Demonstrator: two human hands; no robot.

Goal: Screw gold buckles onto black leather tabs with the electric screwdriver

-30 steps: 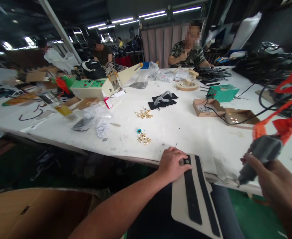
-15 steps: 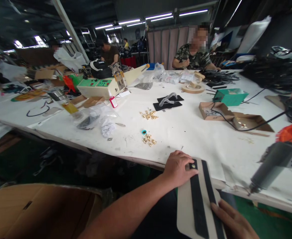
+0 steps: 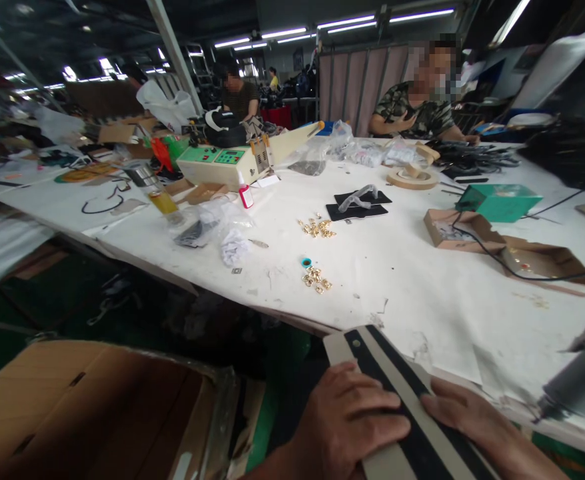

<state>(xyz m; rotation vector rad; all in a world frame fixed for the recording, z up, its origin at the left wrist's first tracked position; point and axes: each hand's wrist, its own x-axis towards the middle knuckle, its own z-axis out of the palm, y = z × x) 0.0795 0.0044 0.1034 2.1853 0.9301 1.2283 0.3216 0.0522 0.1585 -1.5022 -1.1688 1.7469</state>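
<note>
**Desk:** What are the two hands doing at the near edge of the table (image 3: 422, 280)?

**Photographer:** Both are lying on a beige board (image 3: 336, 348) that is carrying two black strips (image 3: 375, 365). The left hand (image 3: 347, 415) is resting palm down, its fingers loosely spread across the board and the nearer strip, not gripping anything. The right hand (image 3: 477, 427) is lying flat just beside it, fingers stretched out over the strips and likewise closing on nothing.

**Desk:** And where is the board sitting?

**Photographer:** Its far corner is overlapping the table's edge, and the rest is slanting down toward the person. A small round stud (image 3: 356, 343) is showing near that corner.

**Desk:** What is lying around it?

**Photographer:** A grey power tool (image 3: 580, 377) is pointing in from the right, apart from both hands. A little heap of gold fittings (image 3: 316, 277) is sitting beyond the board beside a blue ring (image 3: 306, 262). An open cardboard box (image 3: 87, 413) is standing on the floor to the left. A person in a camouflage shirt (image 3: 412, 110) is sitting at the far side.
</note>
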